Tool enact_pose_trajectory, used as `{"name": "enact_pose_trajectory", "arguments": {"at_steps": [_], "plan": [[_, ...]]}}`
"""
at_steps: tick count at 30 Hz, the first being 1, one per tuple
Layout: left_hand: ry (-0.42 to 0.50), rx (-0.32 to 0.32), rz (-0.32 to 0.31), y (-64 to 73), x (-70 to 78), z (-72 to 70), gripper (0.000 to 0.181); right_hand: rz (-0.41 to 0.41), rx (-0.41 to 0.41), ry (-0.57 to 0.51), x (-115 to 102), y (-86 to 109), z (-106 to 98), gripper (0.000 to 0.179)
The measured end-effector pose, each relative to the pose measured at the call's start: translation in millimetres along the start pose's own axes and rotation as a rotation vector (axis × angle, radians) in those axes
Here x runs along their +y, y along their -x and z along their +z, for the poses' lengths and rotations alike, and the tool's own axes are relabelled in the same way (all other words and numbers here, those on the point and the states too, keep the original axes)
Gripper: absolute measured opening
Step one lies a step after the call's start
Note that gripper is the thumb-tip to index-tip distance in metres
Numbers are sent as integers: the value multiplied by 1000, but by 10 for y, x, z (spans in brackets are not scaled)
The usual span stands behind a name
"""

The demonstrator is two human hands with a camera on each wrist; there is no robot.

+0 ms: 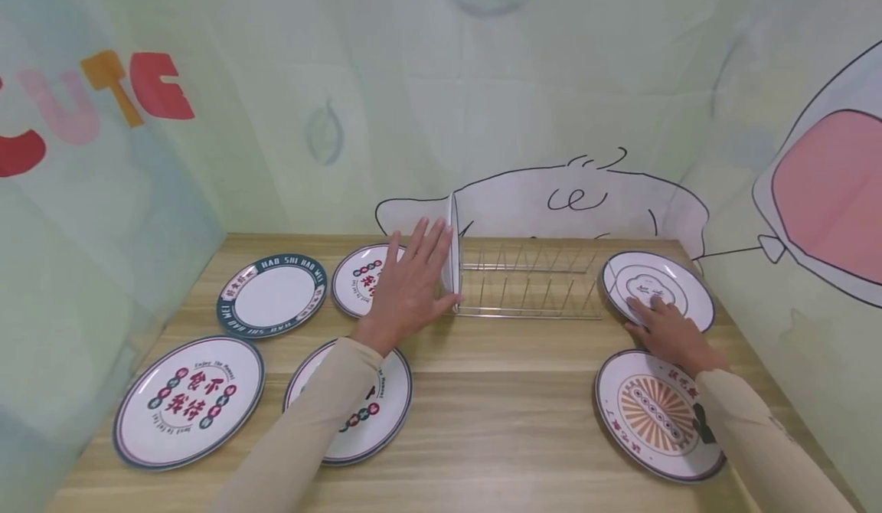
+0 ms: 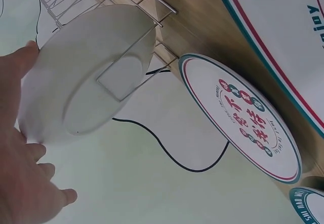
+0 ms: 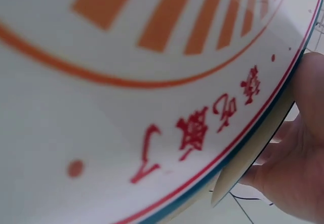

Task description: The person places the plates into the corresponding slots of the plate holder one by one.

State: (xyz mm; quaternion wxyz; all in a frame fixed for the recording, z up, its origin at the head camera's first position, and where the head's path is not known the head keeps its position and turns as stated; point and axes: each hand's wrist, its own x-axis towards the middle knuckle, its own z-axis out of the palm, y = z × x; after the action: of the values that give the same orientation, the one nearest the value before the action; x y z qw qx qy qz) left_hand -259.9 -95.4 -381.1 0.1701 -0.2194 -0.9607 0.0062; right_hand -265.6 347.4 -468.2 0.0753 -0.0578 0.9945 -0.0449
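Note:
My left hand (image 1: 412,291) is at a plate (image 1: 452,256) standing upright at the left end of a wire dish rack (image 1: 530,315). Its fingers lie nearly straight along the plate's left side, with the thumb spread toward the lower near rim. The pale underside of that plate (image 2: 109,75) faces the left wrist camera, beside the rack's wire end. On the right, my right hand (image 1: 671,337) reaches over a flat plate with a cloud face (image 1: 623,276), fingertips over its middle. A plate with an orange sunburst (image 1: 620,440) lies just nearer, partly under the right sleeve.
Several printed plates lie at the left: a teal-rimmed plate (image 1: 276,298), a small plate with red characters (image 1: 347,287), a large one (image 1: 158,429) and another (image 1: 372,429) partly under the left forearm. A printed cloth (image 1: 276,153) hangs behind the wooden table (image 1: 482,436).

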Motion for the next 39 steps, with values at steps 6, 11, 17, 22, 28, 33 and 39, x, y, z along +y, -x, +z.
{"name": "enact_pose_trajectory", "arguments": {"at_steps": [6,11,17,22,28,33,39], "plan": [[-20,-3,-10,-7,10,0,109,-55,61,12,-60,0,-87,50],[-30,10,-11,-7,24,3,110,-75,150,-69,-63,30,-185,50],[-12,13,-10,-6,41,-4,110,-31,204,-163,9,74,-240,44],[1,12,-14,-5,46,-9,111,-26,252,-187,47,114,-242,45],[30,11,-28,50,19,-39,115,-78,340,-203,-88,162,-259,44],[52,22,-35,76,-2,-46,117,-152,514,-114,-252,216,-310,52],[79,55,-17,9,49,-32,117,-196,709,-24,-406,329,-451,42]]}}
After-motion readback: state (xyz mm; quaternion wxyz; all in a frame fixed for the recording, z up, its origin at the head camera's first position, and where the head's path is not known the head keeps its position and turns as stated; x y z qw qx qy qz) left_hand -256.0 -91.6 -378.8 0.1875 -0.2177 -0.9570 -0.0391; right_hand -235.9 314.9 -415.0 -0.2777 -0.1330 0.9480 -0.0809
